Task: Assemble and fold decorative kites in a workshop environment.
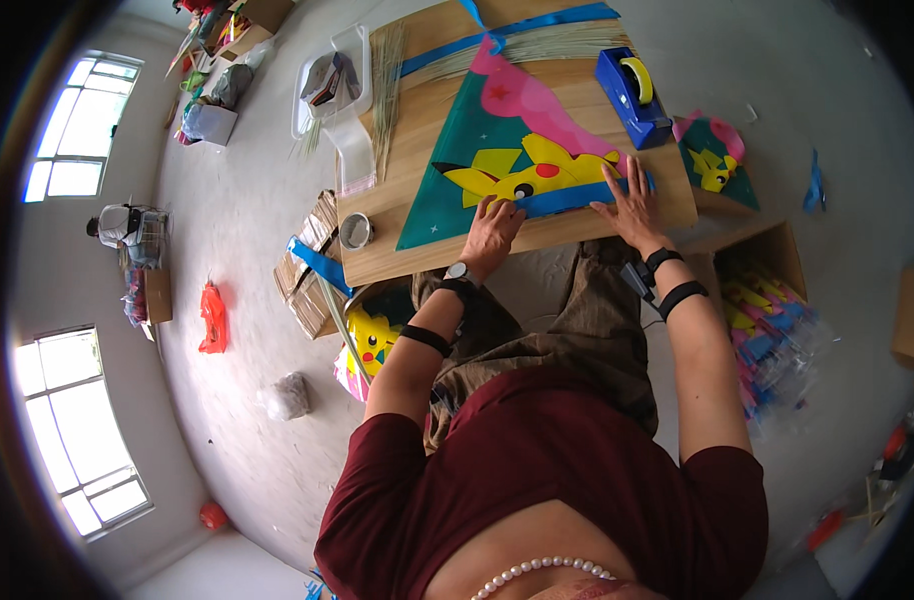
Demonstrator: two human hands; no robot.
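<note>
blue strip (562, 199) runs beneath my spread right hand (635, 211); whether my left hand (492, 234) grips it, i can't tell.

A small craft workshop, by the look of it: a wooden table (377, 240) carries a bright triangular sheet (449, 205), a tape dispenser (617, 85), thin sticks (387, 95) and a blue strip (562, 20), near a carton (780, 250) of similarly colored pieces (772, 340) and rustic gray floor (252, 420).

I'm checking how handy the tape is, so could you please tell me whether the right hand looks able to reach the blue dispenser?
Probably yes: the right hand lies spread near the blue dispenser, with nothing seen standing between them.
</note>
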